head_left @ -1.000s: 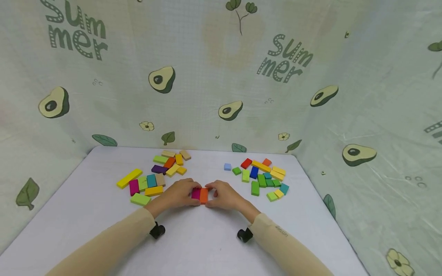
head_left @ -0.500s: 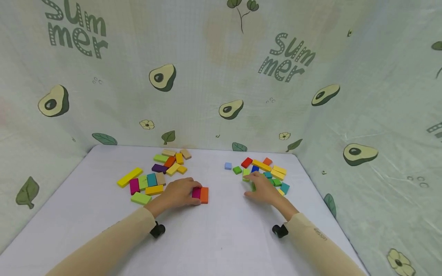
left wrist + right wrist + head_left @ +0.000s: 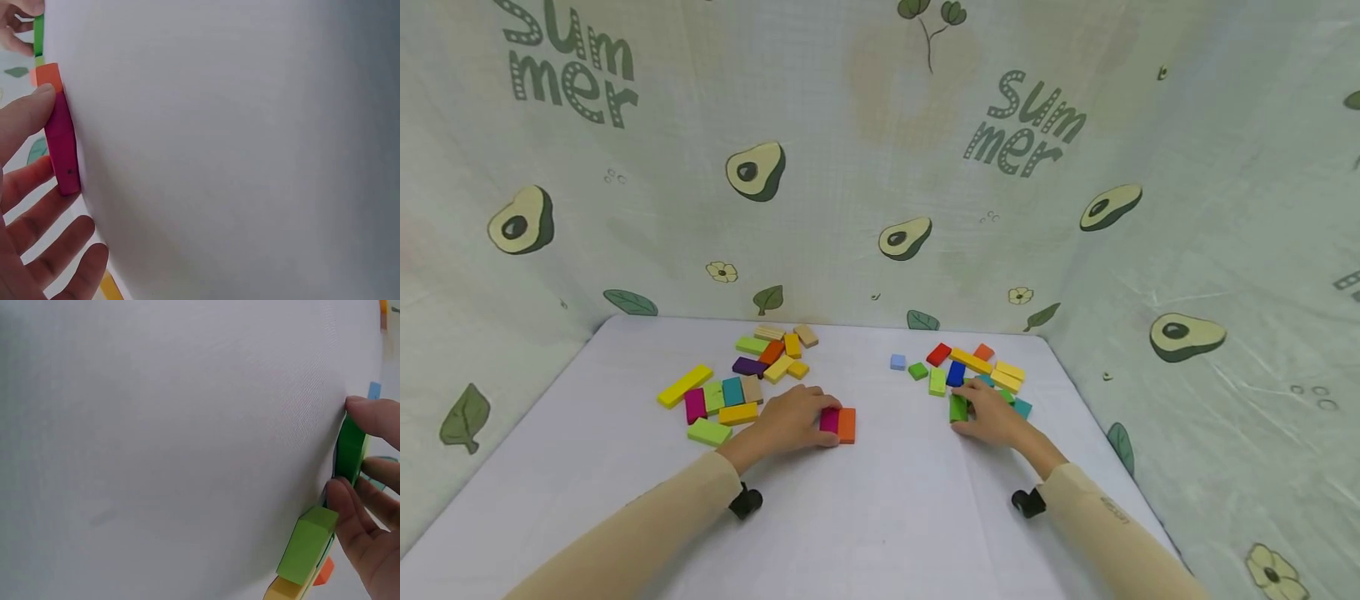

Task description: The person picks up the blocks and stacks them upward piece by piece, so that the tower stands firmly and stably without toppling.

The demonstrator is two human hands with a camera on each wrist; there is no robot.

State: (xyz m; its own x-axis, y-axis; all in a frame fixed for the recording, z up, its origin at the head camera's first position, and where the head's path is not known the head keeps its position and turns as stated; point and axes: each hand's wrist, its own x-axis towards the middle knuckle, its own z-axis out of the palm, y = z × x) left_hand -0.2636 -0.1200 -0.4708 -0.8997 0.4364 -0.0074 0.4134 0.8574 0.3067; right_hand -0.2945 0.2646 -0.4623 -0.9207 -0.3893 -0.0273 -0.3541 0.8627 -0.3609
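Observation:
My left hand [image 3: 790,418] grips a magenta block [image 3: 830,421] between thumb and fingers. Along its right side lies an orange block [image 3: 847,425], side by side with it on the white table. In the left wrist view, the thumb presses on the magenta block [image 3: 62,144] by the orange block [image 3: 49,76]. On the right, my right hand [image 3: 992,414] pinches a green block [image 3: 958,408] lying at the front left of a group of blocks. Thumb and fingers span this green block [image 3: 351,450] in the right wrist view; the palm hides some blocks behind.
Several blocks lie left, among them a long yellow block [image 3: 686,386], a teal block [image 3: 733,392] and a lime block [image 3: 709,432]. Around the right hand are a blue block [image 3: 956,373], a lime block [image 3: 937,382] and a red block [image 3: 938,354]. A printed curtain [image 3: 820,250] rises behind the table.
My right hand has left the orange block, moved right to the right-hand group and taken hold of the green block. The left hand has stayed on the magenta block.

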